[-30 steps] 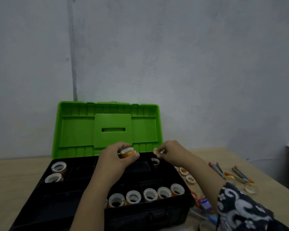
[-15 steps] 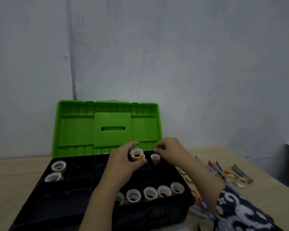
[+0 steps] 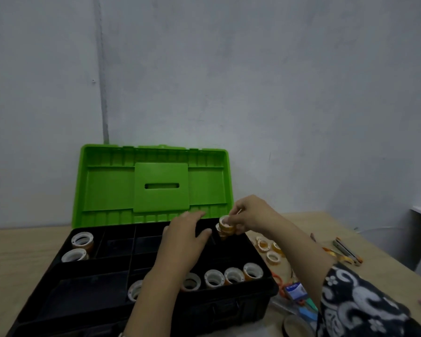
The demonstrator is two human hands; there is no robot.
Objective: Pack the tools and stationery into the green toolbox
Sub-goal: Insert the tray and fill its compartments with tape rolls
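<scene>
I am pinching a tape roll (image 3: 225, 224) in my right hand (image 3: 249, 214) over the toolbox (image 3: 156, 283) back-right compartment; my left hand (image 3: 184, 242), fingers relaxed, is hiding rolls behind; loose rolls (image 3: 269, 249) are lying beside.

plain grey wall (image 3: 253, 81), light wooden table (image 3: 12, 259), dim light

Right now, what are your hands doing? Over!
Left hand open over the toolbox. Right hand pinching a tape roll at its back right corner. Nothing blocking.
</scene>
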